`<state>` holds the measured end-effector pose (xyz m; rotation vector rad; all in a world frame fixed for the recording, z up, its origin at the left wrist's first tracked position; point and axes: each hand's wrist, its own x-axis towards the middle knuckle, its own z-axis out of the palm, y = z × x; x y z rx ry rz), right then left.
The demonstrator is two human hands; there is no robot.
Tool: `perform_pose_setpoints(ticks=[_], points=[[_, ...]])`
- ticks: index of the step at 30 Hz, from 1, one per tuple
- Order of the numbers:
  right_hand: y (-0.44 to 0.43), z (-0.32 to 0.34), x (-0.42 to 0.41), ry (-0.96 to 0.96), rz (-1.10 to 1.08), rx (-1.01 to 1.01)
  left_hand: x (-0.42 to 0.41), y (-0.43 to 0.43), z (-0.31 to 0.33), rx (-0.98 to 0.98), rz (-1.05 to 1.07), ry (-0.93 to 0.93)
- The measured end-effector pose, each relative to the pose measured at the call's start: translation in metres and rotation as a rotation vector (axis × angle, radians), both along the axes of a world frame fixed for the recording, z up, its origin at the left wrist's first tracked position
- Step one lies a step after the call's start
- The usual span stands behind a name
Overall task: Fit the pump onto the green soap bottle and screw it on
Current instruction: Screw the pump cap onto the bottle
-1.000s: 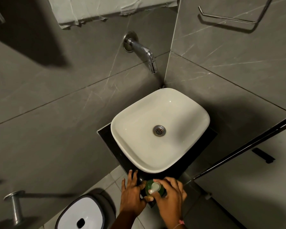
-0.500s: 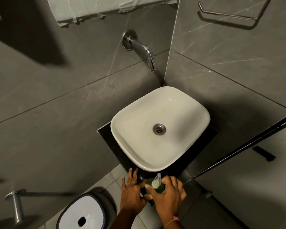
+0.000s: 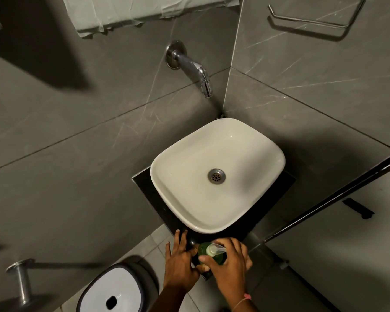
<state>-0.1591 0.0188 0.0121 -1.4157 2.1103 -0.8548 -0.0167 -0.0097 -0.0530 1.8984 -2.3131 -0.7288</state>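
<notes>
— Nearest us, the right hand (image 3: 231, 264) has its fingers curled round the pump (image 3: 213, 249) atop the green soap bottle (image 3: 214, 257); the left hand (image 3: 180, 261) steadies it, fingers half spread.

— On the dark worktop (image 3: 158, 199), before the basin (image 3: 216, 174). Keep it upright, I'd say, twisting gently so threads catch.

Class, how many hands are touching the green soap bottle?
2: the left hand steadies the green soap bottle from its left; the right hand wraps around its pump.
</notes>
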Motion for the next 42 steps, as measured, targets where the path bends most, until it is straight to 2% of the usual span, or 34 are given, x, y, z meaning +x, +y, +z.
perform_pose_setpoints(ticks=[2,4,9,14,20,27,35,42], points=[[0.001,-0.001,-0.007,-0.026,0.062,0.003,0.0,-0.001,0.001,0.004,-0.006,-0.009],[-0.001,0.001,-0.01,-0.046,0.034,0.01,-0.001,-0.001,0.001,-0.002,-0.005,-0.005],[-0.001,0.002,-0.001,0.045,-0.029,0.035,0.0,0.0,-0.001,-0.017,0.011,0.008],[0.0,-0.001,-0.01,0.043,0.111,0.001,0.0,0.001,-0.001,-0.017,0.004,0.006],[-0.005,0.004,-0.004,0.124,0.035,0.004,0.0,0.001,-0.003,-0.012,0.019,0.014],[0.001,-0.001,-0.006,0.046,0.033,-0.016,0.001,0.001,-0.004,-0.034,0.007,0.011],[0.002,-0.007,-0.002,0.076,-0.013,-0.054,0.0,0.002,-0.003,-0.038,0.01,0.006],[0.007,0.007,-0.006,0.072,0.038,0.039,-0.001,0.002,0.004,-0.022,0.003,-0.001]])
